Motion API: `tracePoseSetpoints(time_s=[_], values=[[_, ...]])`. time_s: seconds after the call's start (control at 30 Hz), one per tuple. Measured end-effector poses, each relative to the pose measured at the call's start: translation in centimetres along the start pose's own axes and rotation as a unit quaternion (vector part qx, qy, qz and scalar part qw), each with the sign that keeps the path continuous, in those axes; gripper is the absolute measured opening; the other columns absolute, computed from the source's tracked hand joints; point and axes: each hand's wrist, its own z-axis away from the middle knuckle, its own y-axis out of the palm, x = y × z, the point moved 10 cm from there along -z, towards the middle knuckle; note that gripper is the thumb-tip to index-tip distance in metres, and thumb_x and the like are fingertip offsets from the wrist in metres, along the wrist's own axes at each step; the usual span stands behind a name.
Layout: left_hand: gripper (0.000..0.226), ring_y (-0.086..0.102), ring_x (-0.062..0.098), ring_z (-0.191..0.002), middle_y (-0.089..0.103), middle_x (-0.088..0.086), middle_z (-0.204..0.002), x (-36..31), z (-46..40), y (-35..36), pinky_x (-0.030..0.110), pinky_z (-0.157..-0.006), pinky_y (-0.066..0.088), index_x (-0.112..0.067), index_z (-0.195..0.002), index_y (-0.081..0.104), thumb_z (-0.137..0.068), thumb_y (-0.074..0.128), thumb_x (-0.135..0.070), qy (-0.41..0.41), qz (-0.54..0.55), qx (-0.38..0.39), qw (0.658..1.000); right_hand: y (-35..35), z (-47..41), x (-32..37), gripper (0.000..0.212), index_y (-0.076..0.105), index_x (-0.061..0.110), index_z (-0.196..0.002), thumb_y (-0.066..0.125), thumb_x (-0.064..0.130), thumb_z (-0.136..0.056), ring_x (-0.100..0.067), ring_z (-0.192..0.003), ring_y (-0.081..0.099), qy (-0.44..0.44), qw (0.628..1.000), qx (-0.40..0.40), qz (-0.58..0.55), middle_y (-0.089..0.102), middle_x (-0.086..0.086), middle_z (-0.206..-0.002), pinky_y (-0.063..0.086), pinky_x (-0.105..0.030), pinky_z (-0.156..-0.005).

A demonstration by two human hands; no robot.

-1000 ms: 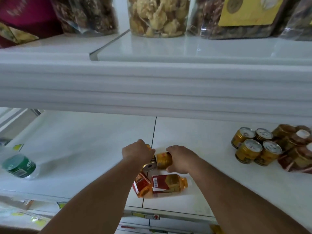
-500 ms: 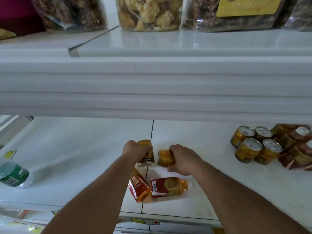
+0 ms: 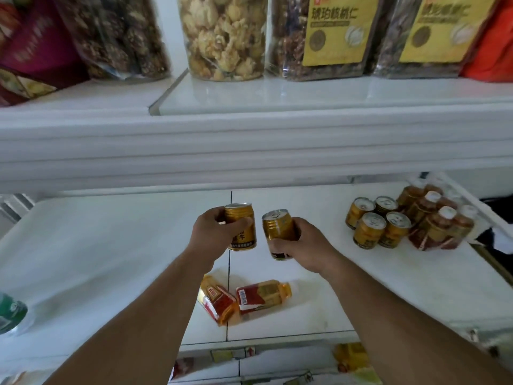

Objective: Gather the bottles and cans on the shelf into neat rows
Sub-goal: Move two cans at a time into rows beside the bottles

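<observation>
both gold cans, lying on the shelf (image 3: 111,245) a second ago, are now lifted upright: left hand (image 3: 213,232) grips the left can (image 3: 241,226), right hand (image 3: 302,243) grips the right can (image 3: 279,232). they look ready to join the standing cans (image 3: 377,222) to their right, while two bottles (image 3: 244,298) lie below.

Upper shelf, above the hands: bagged dark dried goods (image 3: 116,37), a clear tub of pale fried snacks (image 3: 222,37), two yellow-labelled nut packs (image 3: 336,31), a red bag (image 3: 494,45).

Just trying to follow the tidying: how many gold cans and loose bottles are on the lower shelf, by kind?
Gold cans held: 2, one in left hand, one in right hand
Gold cans standing: 4
Orange bottles lying down: 2
Green-labelled bottle: 1
Total: 9
Clustered bottles at right: too overlapped to count
</observation>
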Motion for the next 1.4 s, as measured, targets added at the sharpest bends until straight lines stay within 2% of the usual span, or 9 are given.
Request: tracePoseSetpoints(time_s=[0.23,0.37,0.57,0.83,0.93,1.03,1.1,1.3,1.4], values=[[0.036,0.064,-0.008,-0.085,0.069,-0.021,-0.101,-3.4,4.2,2.1,0.012,-0.064,0.045,-0.031,-0.110,0.068,-0.077,0.083,-0.031,0.052,-0.004,0.012,0.999,-4.0,4.3,-0.5,0.053,0.061,0.022,-0.126,0.087,0.025,-0.079,0.001,-0.096,0.063,-0.024,0.997,-0.053,-0.041,0.068,0.013,-0.110,0.044,-0.014,-0.069],[0.043,0.066,-0.003,-0.092,0.070,-0.018,-0.107,-5.0,7.7,3.7,0.017,-0.069,0.047,-0.030,-0.116,0.068,-0.077,0.083,-0.032,0.067,-0.002,0.013,0.998,-6.4,7.7,-0.8,0.050,0.062,0.024,-0.124,0.086,0.024,-0.080,0.005,-0.093,0.063,-0.039,0.996,-0.049,-0.064,0.068,0.017,-0.107,0.045,-0.010,-0.067],[0.048,0.063,-0.009,-0.086,0.067,-0.021,-0.103,-6.6,13.6,6.5,0.005,-0.059,0.043,-0.027,-0.121,0.064,-0.077,0.083,-0.031,0.078,-0.013,0.014,0.997,-9.3,13.0,-1.9,0.054,0.063,0.025,-0.127,0.087,0.029,-0.079,0.007,-0.095,0.062,-0.049,0.995,-0.057,-0.058,0.069,0.017,-0.111,0.044,-0.013,-0.069],[0.050,0.062,-0.007,-0.090,0.064,-0.026,-0.096,-7.8,19.8,8.4,0.033,-0.075,0.059,-0.030,-0.122,0.064,-0.076,0.084,-0.033,0.092,-0.006,0.023,0.996,-11.3,20.0,-2.8,0.049,0.064,0.029,-0.121,0.088,0.029,-0.078,0.008,-0.093,0.063,-0.059,0.992,-0.092,-0.057,0.070,0.018,-0.107,0.045,-0.010,-0.070],[0.049,0.063,-0.005,-0.093,0.065,-0.026,-0.098,-8.1,21.5,8.6,0.022,-0.071,0.054,-0.032,-0.119,0.064,-0.076,0.085,-0.031,0.108,0.002,0.034,0.994,-11.5,22.3,-3.3,0.056,0.064,0.028,-0.126,0.089,0.030,-0.077,0.001,-0.099,0.067,-0.059,0.990,-0.110,-0.070,0.072,0.014,-0.112,0.050,-0.017,-0.079],[0.051,0.066,0.002,-0.100,0.070,-0.019,-0.105,-7.8,22.9,9.0,0.028,-0.081,0.056,-0.032,-0.120,0.065,-0.073,0.086,-0.032,0.109,0.011,0.049,0.993,-11.6,24.6,-4.0,0.055,0.064,0.030,-0.123,0.090,0.030,-0.075,-0.003,-0.102,0.068,-0.052,0.988,-0.129,-0.073,0.073,0.015,-0.112,0.053,-0.028,-0.091],[0.053,0.066,0.003,-0.101,0.070,-0.017,-0.107,-7.5,24.0,9.6,0.030,-0.084,0.056,-0.031,-0.121,0.065,-0.073,0.087,-0.031,0.107,0.020,0.066,0.992,-11.7,26.3,-4.5,0.054,0.064,0.029,-0.123,0.090,0.030,-0.075,-0.004,-0.101,0.069,-0.044,0.986,-0.145,-0.069,0.072,0.015,-0.111,0.053,-0.030,-0.092],[0.052,0.062,-0.006,-0.095,0.068,-0.020,-0.104,-7.2,27.6,11.7,0.016,-0.068,0.049,-0.032,-0.122,0.063,-0.075,0.085,-0.032,0.120,0.017,0.096,0.988,-12.8,31.0,-6.2,0.055,0.062,0.029,-0.123,0.090,0.031,-0.075,-0.004,-0.100,0.068,-0.021,0.983,-0.172,-0.057,0.072,0.014,-0.110,0.055,-0.033,-0.093],[0.055,0.061,-0.006,-0.095,0.067,-0.021,-0.104,-7.3,29.0,12.8,0.019,-0.073,0.050,-0.032,-0.125,0.062,-0.075,0.085,-0.034,0.121,0.007,0.099,0.988,-14.1,32.8,-7.0,0.053,0.062,0.031,-0.120,0.090,0.031,-0.075,-0.004,-0.099,0.068,-0.016,0.981,-0.184,-0.053,0.072,0.014,-0.109,0.055,-0.034,-0.094]])
